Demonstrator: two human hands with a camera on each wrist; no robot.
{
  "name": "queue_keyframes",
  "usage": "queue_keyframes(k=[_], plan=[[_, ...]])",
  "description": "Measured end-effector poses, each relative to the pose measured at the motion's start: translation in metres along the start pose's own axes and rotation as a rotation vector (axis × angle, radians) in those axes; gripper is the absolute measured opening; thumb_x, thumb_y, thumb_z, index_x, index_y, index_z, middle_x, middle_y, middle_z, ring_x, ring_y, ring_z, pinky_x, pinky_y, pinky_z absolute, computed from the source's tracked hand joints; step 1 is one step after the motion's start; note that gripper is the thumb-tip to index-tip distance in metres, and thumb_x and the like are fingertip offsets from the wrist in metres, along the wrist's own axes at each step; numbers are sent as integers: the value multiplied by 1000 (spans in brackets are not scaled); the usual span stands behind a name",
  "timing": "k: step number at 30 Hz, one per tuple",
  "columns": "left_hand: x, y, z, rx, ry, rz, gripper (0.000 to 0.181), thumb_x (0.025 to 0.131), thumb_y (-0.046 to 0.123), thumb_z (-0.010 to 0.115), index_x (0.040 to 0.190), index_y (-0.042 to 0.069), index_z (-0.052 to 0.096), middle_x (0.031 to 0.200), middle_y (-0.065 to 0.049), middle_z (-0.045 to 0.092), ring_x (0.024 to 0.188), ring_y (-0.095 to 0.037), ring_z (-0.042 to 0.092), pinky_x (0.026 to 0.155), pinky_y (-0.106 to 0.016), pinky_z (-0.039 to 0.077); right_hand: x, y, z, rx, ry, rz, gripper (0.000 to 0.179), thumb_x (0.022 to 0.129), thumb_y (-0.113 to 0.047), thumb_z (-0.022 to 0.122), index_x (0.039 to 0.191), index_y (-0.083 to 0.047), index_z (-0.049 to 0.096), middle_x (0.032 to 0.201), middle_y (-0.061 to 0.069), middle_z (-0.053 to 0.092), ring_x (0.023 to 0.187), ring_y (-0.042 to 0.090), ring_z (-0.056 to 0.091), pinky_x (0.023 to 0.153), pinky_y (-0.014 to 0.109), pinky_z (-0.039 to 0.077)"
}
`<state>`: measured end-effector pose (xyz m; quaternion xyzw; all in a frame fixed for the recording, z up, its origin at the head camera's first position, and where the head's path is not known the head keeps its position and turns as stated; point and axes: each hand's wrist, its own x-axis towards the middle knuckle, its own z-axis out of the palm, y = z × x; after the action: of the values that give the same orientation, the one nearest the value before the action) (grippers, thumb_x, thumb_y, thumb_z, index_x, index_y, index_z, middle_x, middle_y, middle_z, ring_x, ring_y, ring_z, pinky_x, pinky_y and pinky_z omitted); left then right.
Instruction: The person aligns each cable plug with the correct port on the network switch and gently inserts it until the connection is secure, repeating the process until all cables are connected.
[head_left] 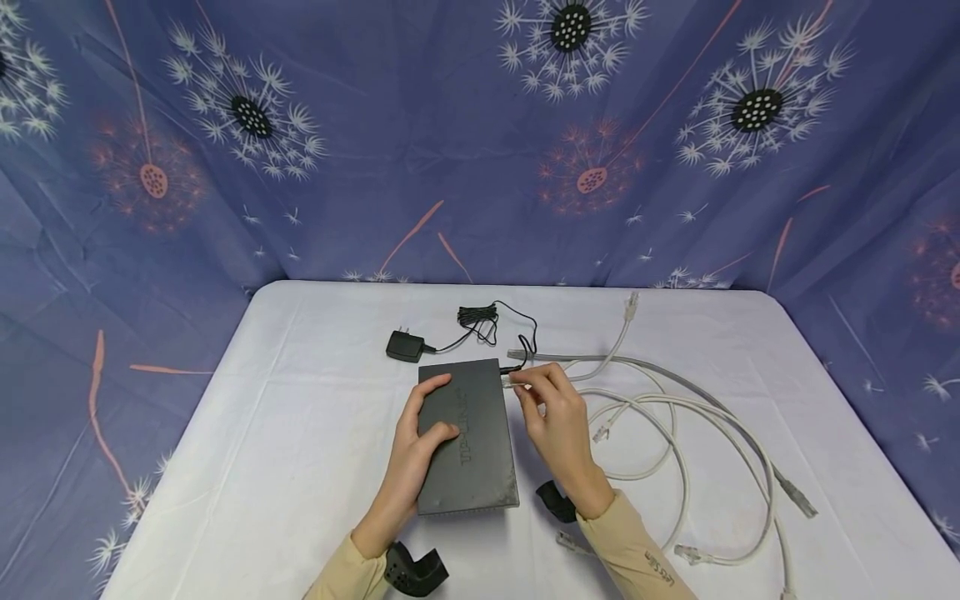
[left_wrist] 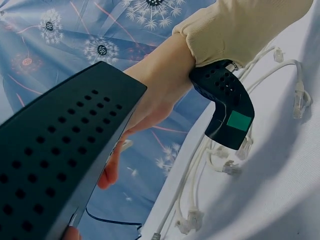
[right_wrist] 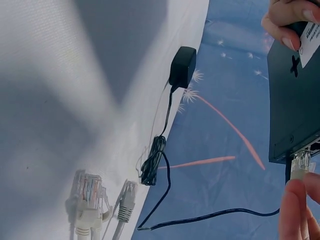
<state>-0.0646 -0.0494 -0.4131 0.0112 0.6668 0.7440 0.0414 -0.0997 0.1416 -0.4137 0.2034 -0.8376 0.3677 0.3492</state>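
My left hand [head_left: 408, 454] grips a dark grey network switch [head_left: 476, 471] by its left side, thumb on top. In the right wrist view its fingertips [right_wrist: 289, 42] curl against the underside, near a white label [right_wrist: 309, 47]. My right hand [head_left: 558, 425] pinches a clear Ethernet plug [right_wrist: 301, 161] at the port side of the switch. The plug's front end is right at a port opening. Beside it, the thin black power cord [head_left: 523, 354] runs up to the same side of the switch. In the left wrist view the switch's perforated side [left_wrist: 65, 135] faces the camera.
A black power adapter [head_left: 405, 346] lies behind the switch, its cord tied in a bundle [head_left: 477, 316]. Several light Ethernet cables [head_left: 684, 467] and a grey one [head_left: 705, 392] loop over the right of the white table [head_left: 247, 467]. A patterned blue curtain [head_left: 420, 125] hangs behind.
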Motion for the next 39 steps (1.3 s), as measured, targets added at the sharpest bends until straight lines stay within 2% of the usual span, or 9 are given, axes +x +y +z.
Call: queue_keyframes(k=[10,17,28,39], plan=[[2,-1,-2,4,34,-4,61,79,3,56,135,28,50,143,0,38,122,-23,39,95,-45,28,1,3,-2,83,-17,-5,27,75,16,70,97,1,71,98,10,62,72,16,62,67,23,50],[2,-1,-4,6,44,-5,62,80,3,56,136,27,50,143,1,37,123,-23,39,94,-44,29,-1,7,-5,117,-14,6,29,75,17,68,98,0,71,97,9,62,73,16,62,68,21,50],[4,-3,-7,1,39,11,61,81,3,55,137,25,48,146,0,33,129,-24,33,97,-47,24,-11,19,-18,120,-15,90,34,76,17,68,105,-1,70,97,8,63,74,18,63,69,18,49],[4,-2,-10,-4,52,10,60,82,3,55,138,24,47,146,-1,33,125,-25,35,94,-45,28,-22,32,-32,78,-14,190,34,78,14,68,108,-3,70,97,7,65,77,22,64,67,13,45]])
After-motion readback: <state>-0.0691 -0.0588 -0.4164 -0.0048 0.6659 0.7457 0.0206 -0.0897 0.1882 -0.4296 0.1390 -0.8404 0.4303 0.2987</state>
